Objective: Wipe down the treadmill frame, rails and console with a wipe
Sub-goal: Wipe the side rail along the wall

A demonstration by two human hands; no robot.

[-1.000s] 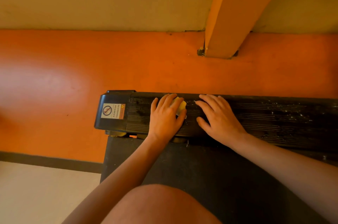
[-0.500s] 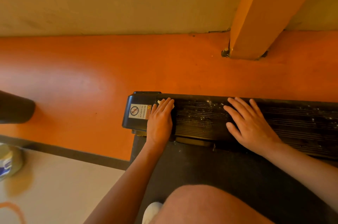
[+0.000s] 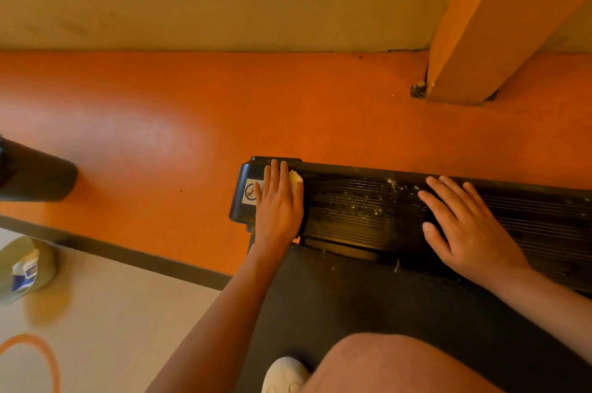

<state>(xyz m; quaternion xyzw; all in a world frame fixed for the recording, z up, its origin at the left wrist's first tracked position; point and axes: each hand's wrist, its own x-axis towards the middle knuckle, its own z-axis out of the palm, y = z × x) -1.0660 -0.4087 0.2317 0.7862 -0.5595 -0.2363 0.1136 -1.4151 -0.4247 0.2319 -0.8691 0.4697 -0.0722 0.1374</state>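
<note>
Here the treadmill's ribbed end cover (image 3: 362, 213) spans the view, and the right hand (image 3: 471, 229) lies flat on it, fingers spread and holding nothing, likely as a brace. The left hand (image 3: 279, 210) presses the small wipe (image 3: 295, 177) under straight fingers at the cover's left end, beside the warning sticker (image 3: 251, 191), probably to clean that corner.

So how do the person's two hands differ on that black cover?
The left hand presses a wipe by the warning sticker; the right hand has none. The left hand's fingers sit together; the right hand's are spread. Both lie flat on the ribbed cover.
</note>
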